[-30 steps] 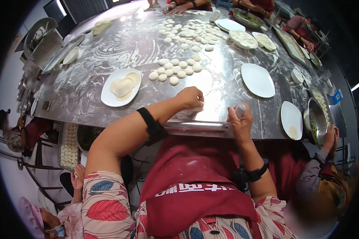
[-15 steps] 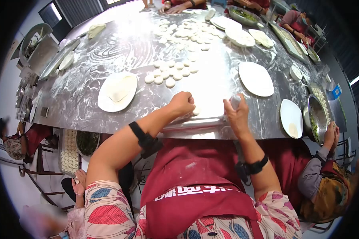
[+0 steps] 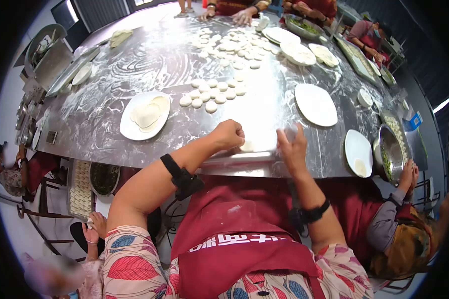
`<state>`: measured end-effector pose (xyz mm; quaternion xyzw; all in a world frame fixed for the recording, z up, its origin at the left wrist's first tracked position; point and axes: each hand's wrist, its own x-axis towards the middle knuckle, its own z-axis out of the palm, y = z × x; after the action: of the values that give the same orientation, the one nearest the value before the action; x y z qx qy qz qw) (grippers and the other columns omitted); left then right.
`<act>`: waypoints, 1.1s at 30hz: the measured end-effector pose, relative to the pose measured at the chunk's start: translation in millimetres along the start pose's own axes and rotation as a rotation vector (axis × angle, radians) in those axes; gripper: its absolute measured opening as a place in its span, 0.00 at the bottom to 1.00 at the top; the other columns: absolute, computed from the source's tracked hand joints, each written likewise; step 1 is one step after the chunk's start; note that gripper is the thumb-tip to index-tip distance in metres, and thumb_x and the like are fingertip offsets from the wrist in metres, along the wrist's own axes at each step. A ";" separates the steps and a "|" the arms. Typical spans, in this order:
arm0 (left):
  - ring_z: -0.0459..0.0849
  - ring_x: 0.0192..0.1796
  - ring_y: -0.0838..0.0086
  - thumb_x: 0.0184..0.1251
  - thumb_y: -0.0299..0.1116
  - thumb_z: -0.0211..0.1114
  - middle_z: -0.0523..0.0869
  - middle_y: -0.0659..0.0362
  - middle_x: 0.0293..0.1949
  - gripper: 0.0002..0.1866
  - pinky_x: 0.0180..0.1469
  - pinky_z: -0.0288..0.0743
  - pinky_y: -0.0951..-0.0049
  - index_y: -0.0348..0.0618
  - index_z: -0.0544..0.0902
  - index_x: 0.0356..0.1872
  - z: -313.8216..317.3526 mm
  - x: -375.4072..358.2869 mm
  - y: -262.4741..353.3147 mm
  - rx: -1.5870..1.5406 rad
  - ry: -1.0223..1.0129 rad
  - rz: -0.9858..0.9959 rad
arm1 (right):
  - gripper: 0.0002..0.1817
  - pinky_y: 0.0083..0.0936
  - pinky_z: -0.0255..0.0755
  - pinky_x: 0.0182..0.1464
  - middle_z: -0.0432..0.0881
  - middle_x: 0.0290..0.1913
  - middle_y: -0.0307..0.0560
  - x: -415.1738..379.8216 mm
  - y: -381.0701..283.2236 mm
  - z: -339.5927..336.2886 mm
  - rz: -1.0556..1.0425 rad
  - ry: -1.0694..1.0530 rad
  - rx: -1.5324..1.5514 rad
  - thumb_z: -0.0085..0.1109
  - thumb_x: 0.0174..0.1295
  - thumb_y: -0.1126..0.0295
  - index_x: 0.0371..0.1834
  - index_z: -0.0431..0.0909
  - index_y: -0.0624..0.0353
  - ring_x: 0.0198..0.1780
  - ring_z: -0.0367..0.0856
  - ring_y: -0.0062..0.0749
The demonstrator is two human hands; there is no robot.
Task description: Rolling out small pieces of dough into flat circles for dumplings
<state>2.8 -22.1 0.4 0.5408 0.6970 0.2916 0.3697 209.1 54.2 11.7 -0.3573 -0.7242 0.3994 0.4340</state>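
My left hand is closed near the table's front edge, its fingertips at a small flat dough piece. My right hand is to the right, thumb and index finger apart around a blurred pale cylinder that looks like a rolling pin; motion smears its outline. Beyond my left hand, several small dough discs lie grouped on the floured metal table. A white plate to the left bears thin dough wrappers. Past my right hand lies a white square plate.
At right are another white plate with a wrapper, and a metal bowl of green filling. More dough discs cover the far table. Co-workers sit on both sides and across. A dumpling tray is at lower left.
My right hand has dipped slightly, its thumb and index finger wider apart and the cylinder more blurred. My left hand stays by the dough. The view has shifted slightly. Across the table, a co-worker's hands have parted.
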 end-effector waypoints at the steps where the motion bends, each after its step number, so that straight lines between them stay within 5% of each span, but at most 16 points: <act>1: 0.83 0.31 0.63 0.50 0.29 0.64 0.84 0.52 0.26 0.06 0.37 0.74 0.67 0.39 0.83 0.28 1.5 -1.5 2.9 0.077 0.017 0.000 | 0.11 0.24 0.67 0.23 0.76 0.19 0.45 10.9 -1.5 5.5 -0.017 -0.008 0.010 0.60 0.57 0.73 0.36 0.67 0.64 0.20 0.74 0.24; 6: 0.83 0.32 0.64 0.50 0.30 0.65 0.84 0.51 0.27 0.07 0.37 0.75 0.66 0.38 0.83 0.29 -3.3 11.5 17.0 0.253 -0.015 0.073 | 0.12 0.25 0.68 0.23 0.76 0.19 0.46 44.5 19.9 29.8 -0.146 0.035 -0.063 0.61 0.57 0.72 0.36 0.67 0.65 0.20 0.74 0.26; 8: 0.84 0.34 0.65 0.50 0.29 0.64 0.84 0.52 0.27 0.07 0.38 0.75 0.66 0.38 0.82 0.30 -6.5 12.5 14.0 0.297 -0.047 0.089 | 0.12 0.26 0.68 0.24 0.76 0.20 0.47 20.8 7.4 10.2 -0.038 -0.012 -0.033 0.61 0.56 0.72 0.35 0.67 0.64 0.21 0.75 0.28; 12: 0.84 0.33 0.64 0.50 0.28 0.64 0.84 0.52 0.28 0.07 0.38 0.75 0.65 0.37 0.81 0.31 -7.8 13.3 -13.4 -0.020 -0.091 0.032 | 0.13 0.27 0.68 0.25 0.76 0.20 0.49 -6.1 2.3 -3.9 0.035 -0.022 0.049 0.61 0.56 0.72 0.34 0.66 0.64 0.23 0.76 0.30; 18: 0.82 0.32 0.63 0.52 0.31 0.64 0.84 0.50 0.28 0.08 0.37 0.73 0.66 0.38 0.82 0.31 -7.6 15.5 16.0 0.306 -0.028 0.105 | 0.13 0.32 0.69 0.27 0.78 0.22 0.51 58.7 12.9 37.8 -0.097 -0.031 -0.092 0.61 0.56 0.71 0.35 0.67 0.65 0.23 0.77 0.37; 23: 0.82 0.31 0.69 0.52 0.29 0.63 0.82 0.54 0.24 0.06 0.34 0.73 0.69 0.37 0.80 0.28 -15.5 14.8 0.7 0.205 -0.058 0.195 | 0.13 0.23 0.70 0.25 0.78 0.23 0.45 6.6 8.3 0.3 0.022 -0.058 0.024 0.60 0.57 0.72 0.39 0.68 0.66 0.23 0.76 0.23; 24: 0.82 0.31 0.71 0.52 0.27 0.62 0.81 0.56 0.22 0.06 0.33 0.73 0.70 0.37 0.79 0.30 -15.9 12.8 -1.0 -0.100 -0.184 -0.005 | 0.13 0.24 0.70 0.25 0.78 0.22 0.46 4.8 5.4 -1.1 0.018 -0.049 0.011 0.60 0.57 0.72 0.39 0.68 0.66 0.23 0.76 0.26; 27: 0.82 0.32 0.69 0.53 0.26 0.61 0.82 0.54 0.24 0.08 0.35 0.74 0.69 0.37 0.79 0.35 -14.7 15.0 1.4 0.163 -0.154 0.097 | 0.13 0.29 0.70 0.25 0.77 0.21 0.50 25.8 14.2 13.4 -0.161 0.005 -0.071 0.60 0.56 0.72 0.37 0.67 0.65 0.22 0.77 0.35; 28: 0.83 0.33 0.65 0.54 0.29 0.62 0.83 0.50 0.27 0.09 0.36 0.74 0.66 0.38 0.81 0.35 -12.2 16.1 5.3 0.291 -0.048 0.161 | 0.13 0.33 0.70 0.27 0.77 0.22 0.56 40.7 18.6 26.1 -0.073 -0.001 -0.037 0.60 0.56 0.71 0.36 0.67 0.65 0.23 0.78 0.42; 32: 0.82 0.31 0.60 0.54 0.37 0.64 0.84 0.48 0.28 0.11 0.37 0.74 0.63 0.41 0.83 0.32 -5.5 24.9 3.5 0.311 -0.033 0.188 | 0.17 0.40 0.71 0.32 0.77 0.25 0.61 52.3 20.2 33.3 -0.160 0.002 -0.120 0.62 0.55 0.68 0.38 0.66 0.67 0.27 0.78 0.55; 33: 0.82 0.29 0.60 0.53 0.36 0.64 0.84 0.49 0.27 0.10 0.36 0.74 0.64 0.41 0.83 0.32 -4.8 23.9 -0.5 0.309 -0.055 0.231 | 0.14 0.25 0.70 0.25 0.78 0.21 0.45 42.4 30.9 26.6 -0.202 0.048 -0.160 0.61 0.58 0.69 0.39 0.67 0.66 0.21 0.76 0.26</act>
<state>-4.9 1.0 -2.1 0.6751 0.6565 0.2070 0.2652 174.4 96.9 -9.3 -0.3253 -0.7755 0.2858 0.4594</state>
